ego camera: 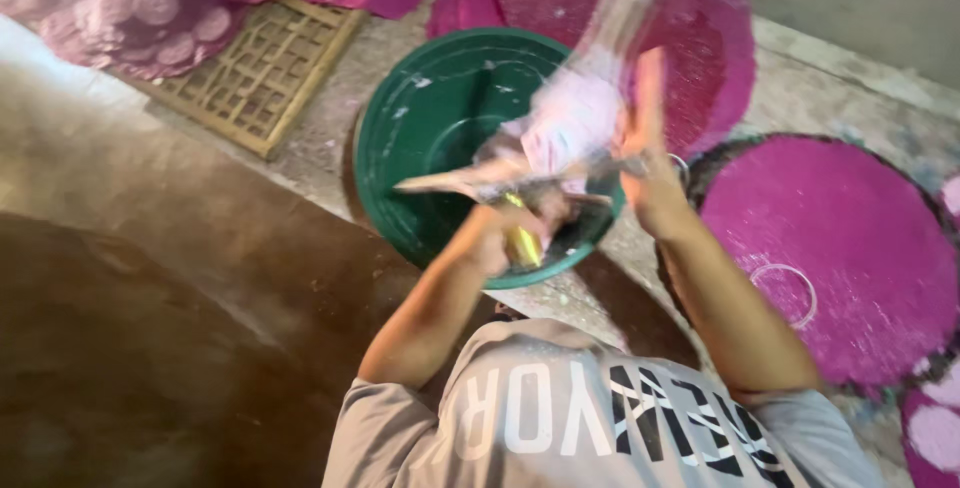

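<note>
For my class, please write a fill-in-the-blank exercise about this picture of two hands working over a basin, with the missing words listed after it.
1. Both hands work above a round basin whose colour is ____.
2. The right hand is raised against a crumpled clear ____ bag.
3. The left hand grips a small object that is ____ in colour.
4. The big flat discs lying on the floor are ____.

Missing words: green; plastic; yellow; magenta
</note>
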